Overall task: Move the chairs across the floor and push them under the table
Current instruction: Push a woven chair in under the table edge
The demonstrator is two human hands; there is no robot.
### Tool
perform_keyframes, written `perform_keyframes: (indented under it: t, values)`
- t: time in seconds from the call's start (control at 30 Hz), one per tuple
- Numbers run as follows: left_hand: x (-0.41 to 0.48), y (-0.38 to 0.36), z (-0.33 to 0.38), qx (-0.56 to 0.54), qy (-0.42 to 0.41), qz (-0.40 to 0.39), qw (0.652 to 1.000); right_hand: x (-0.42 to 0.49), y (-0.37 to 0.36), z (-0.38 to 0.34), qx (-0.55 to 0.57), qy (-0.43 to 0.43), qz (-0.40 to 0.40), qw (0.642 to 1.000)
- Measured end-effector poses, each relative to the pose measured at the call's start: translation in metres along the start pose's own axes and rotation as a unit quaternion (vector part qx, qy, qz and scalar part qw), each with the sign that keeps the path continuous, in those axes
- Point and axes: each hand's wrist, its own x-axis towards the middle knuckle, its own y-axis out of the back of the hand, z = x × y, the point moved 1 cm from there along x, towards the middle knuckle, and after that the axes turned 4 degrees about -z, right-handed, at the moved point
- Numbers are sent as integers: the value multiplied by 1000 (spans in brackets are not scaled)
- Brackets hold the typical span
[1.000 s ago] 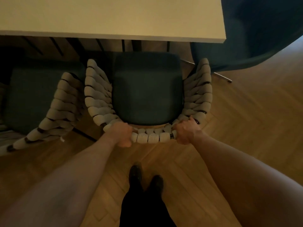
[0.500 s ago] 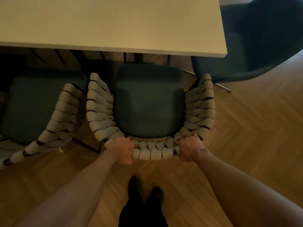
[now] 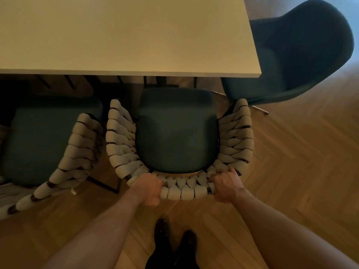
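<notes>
Chair [image 3: 176, 133], centre, seen from above: dark padded seat ringed by a curved back of thick pale woven rope on a dark frame; its legs are hidden and its front edge lies just short of the desk [image 3: 126, 35] rim. Left hand [image 3: 148, 188] and right hand [image 3: 227, 186] are each clamped on the rear rope rim, apart. A second rope chair [image 3: 48, 144] at left is cut off by the frame; a dark shell chair [image 3: 303, 55] stands at the desk's right end. Herringbone wood floor [image 3: 301, 162]; dark shoes [image 3: 174, 237] below, indistinct.
</notes>
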Motion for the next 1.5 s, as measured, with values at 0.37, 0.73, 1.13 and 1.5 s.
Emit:
perform_keyframes:
  t: [0.37, 0.73, 1.13, 1.5]
  values:
    - [-43, 10, -11, -89, 29, 66, 993, -49, 12, 8, 181, -15, 27, 983]
    - [-83, 30, -85, -486, 315, 328, 747, -44, 44, 60, 497, -221, 185, 818]
    - [-10, 26, -117, -514, 476, 216, 680, 38, 51, 120, 578, -346, 109, 731]
    - [-15, 42, -109, -478, 497, 179, 702, 36, 56, 127, 561, -333, 78, 754]
